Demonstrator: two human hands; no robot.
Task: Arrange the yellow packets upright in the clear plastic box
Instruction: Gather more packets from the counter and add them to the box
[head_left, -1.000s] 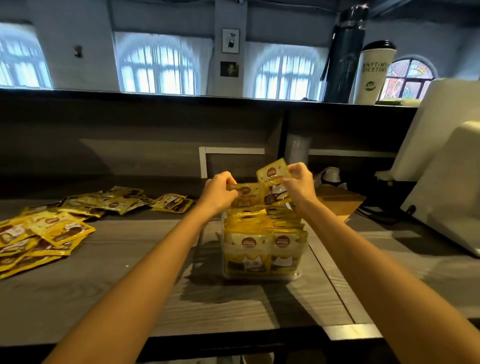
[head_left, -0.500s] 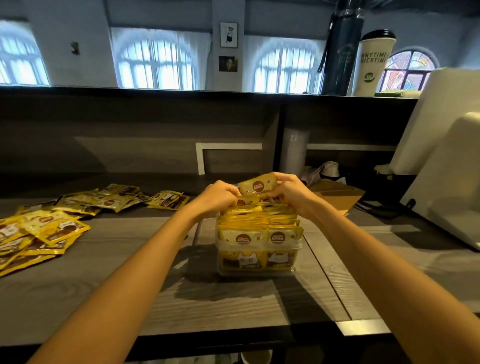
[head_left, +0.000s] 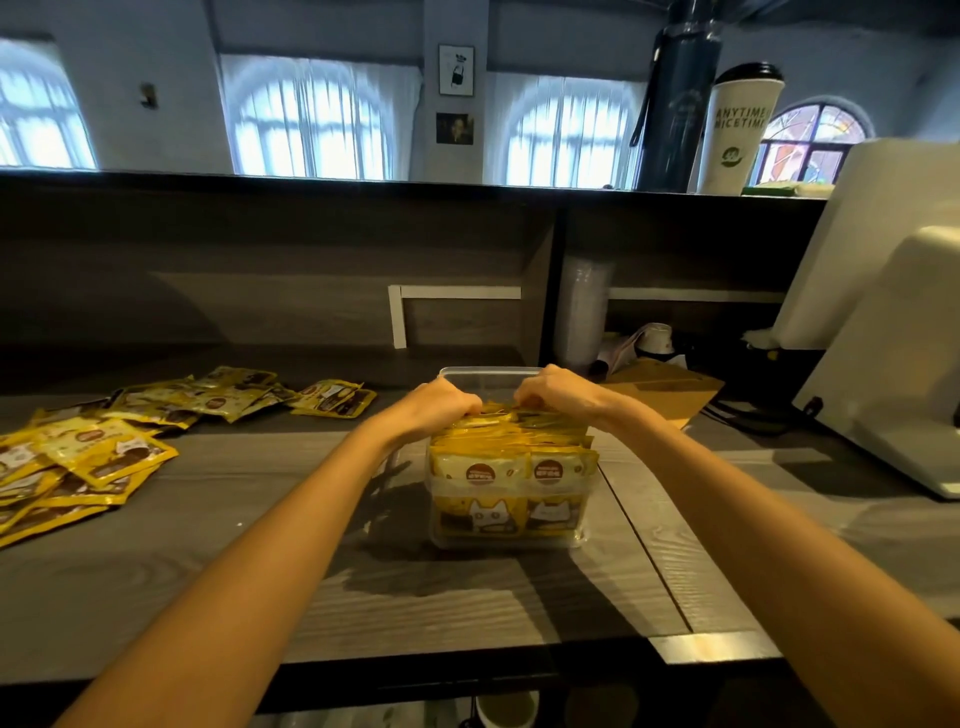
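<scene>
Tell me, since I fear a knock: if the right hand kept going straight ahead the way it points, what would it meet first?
Likely the far wall of the clear box, just beyond the right hand on the packets. Depth is uncertain.

One clear plastic box (head_left: 488, 375) sits near the front edge of the table (head_left: 260, 571), packed with upright yellow packets (head_left: 511, 457) in two side-by-side rows; their exact number cannot be counted because they overlap. Two hands, left hand (head_left: 441, 405) and right hand (head_left: 556, 395), press on the packets. Toward the table's left edge lie two loose heaps of packets (head_left: 93, 457), perhaps two dozen, plus one small cluster (head_left: 335, 397) near the back.
</scene>
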